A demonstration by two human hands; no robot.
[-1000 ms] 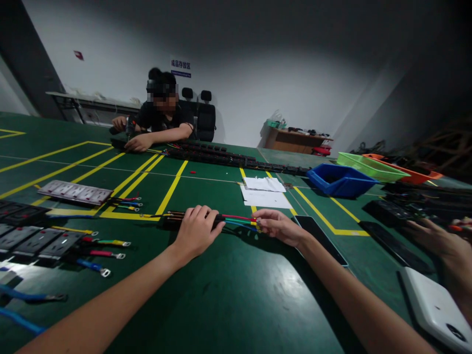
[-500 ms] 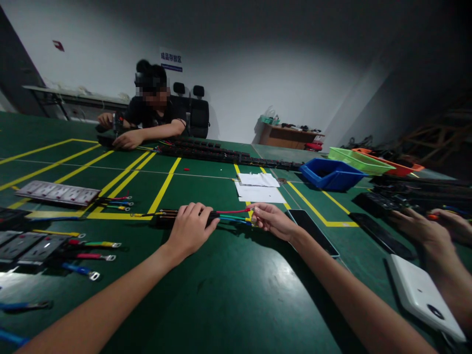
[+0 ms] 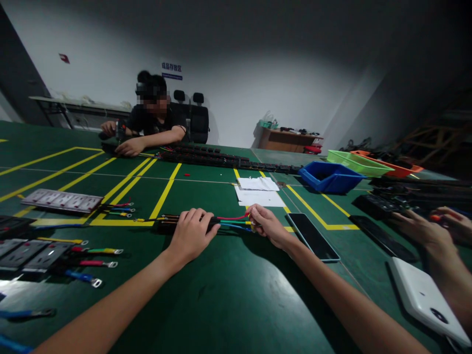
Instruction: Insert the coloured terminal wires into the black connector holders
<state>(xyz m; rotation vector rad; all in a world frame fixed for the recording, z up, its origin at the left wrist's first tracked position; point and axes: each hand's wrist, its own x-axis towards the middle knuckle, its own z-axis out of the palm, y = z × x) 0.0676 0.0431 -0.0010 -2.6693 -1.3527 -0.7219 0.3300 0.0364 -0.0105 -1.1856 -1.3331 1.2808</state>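
My left hand [image 3: 192,232] is closed over a black power strip [image 3: 165,226] lying on the green table, its fingers curled across the top. From the strip's right end come a red wire [image 3: 232,218], a green wire [image 3: 233,223] and a blue wire [image 3: 236,227]. My right hand [image 3: 268,225] pinches the tip of the red wire between thumb and fingers; its end fitting is hidden there. The ends of the other two wires lie against the same hand. At the strip's left end, a short dark lead with a yellow-sleeved lug [image 3: 139,220] sticks out.
Socket strips [image 3: 62,200] with ring-lugged wires lie at left. White papers [image 3: 260,191], a phone [image 3: 312,237], a blue bin [image 3: 330,178] and a white device [image 3: 424,297] are around. A co-worker [image 3: 153,118] sits opposite; another person's hands [image 3: 424,228] work at right.
My right hand has shifted slightly, its fingers now bent around the red wire's tip, and the wire bows a little upward. My left hand keeps its hold. The whole view has moved slightly.
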